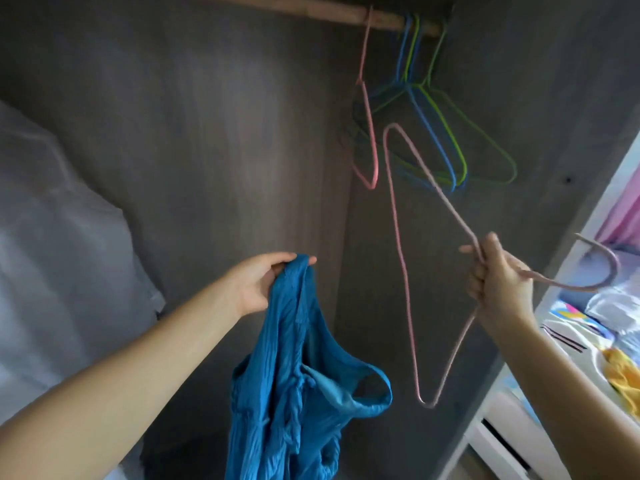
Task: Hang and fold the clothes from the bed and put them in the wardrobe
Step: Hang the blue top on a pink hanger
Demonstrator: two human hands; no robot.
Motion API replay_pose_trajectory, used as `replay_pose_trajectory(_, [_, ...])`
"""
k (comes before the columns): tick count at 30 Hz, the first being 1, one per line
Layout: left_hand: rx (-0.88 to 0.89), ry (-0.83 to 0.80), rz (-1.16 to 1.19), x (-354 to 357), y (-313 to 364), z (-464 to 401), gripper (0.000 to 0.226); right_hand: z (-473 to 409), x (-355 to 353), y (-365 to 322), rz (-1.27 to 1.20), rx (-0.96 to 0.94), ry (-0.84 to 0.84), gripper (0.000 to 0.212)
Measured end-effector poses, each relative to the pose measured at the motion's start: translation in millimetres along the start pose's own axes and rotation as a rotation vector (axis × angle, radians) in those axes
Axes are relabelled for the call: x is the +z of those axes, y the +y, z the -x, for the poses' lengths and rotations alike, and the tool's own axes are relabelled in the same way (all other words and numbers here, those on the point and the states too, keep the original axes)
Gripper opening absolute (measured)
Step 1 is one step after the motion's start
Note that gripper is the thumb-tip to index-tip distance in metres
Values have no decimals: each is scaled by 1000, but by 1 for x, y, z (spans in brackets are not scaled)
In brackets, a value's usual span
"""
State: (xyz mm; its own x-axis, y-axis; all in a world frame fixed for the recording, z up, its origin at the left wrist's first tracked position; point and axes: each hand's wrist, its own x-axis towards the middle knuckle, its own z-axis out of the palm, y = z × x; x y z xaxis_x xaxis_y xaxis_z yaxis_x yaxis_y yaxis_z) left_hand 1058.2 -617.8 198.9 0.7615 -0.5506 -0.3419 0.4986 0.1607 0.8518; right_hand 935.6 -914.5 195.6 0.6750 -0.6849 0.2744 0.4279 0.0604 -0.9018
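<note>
Your left fingers (277,263) curl over a bunched strap of the blue sleeveless top (294,382), thumb and fingertips pinching the fabric at its highest point, so the garment hangs straight down from your left hand (258,284) in crumpled folds, one armhole gaping open low to the right. Your right fingers (476,282) wrap tightly round the neck of the pink wire hanger (398,258), where the hook meets the shoulders. Your right hand (497,278) holds it tipped on its side: the hook (602,271) points off to the right, and the triangular frame stretches up and down to the left of your fist. The top and the hanger are apart, with dark wardrobe wall (207,150) showing between them. Above, the wooden rail (329,10) carries another pink hanger (369,140) and a cluster of blue and green hangers (446,133). To the right, white shelves (561,306) hold colourful items too blurred to name.
</note>
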Motion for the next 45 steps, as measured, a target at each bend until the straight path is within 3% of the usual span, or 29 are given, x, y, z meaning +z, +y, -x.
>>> replay_pose_trajectory(5, [-92, -62, 21, 8, -26, -2, 26, 30, -25, -29, -366, 102, -18, 53])
replay_pose_trajectory(8, [-90, -119, -26, 17, -34, 3, 24, 42, -18, -31, -459, 100, -10, 56])
replay_pose_trajectory(12, [-87, -175, -26, 24, -32, 20, 19, 51, 2, -13, -441, 88, -137, 53])
replay_pose_trajectory(18, [-30, -109, 60, 11, -21, 50, 8, 65, 10, 18, -318, 146, -345, 52])
replay_pose_trajectory(21, [-31, -130, 61, 8, -20, 61, 18, 72, 17, 12, -338, 164, -401, 46])
replay_pose_trajectory(28, [-22, -235, 16, 28, -21, 77, 15, 87, 38, 2, -502, 114, -524, 45])
replay_pose_trajectory(32, [90, -223, -10, 27, -5, 84, 10, 81, 36, 30, -184, 177, -651, 48])
replay_pose_trajectory(36, [239, 123, 76, -10, 8, 80, 15, 64, 5, 37, 290, 152, -772, 59])
replay_pose_trajectory(41, [84, 380, 141, -51, -23, 68, 39, 63, -8, 17, 645, 207, -993, 48])
replay_pose_trajectory(45, [81, 470, 44, -57, -41, 57, 28, 65, 1, 3, 853, 295, -1009, 44])
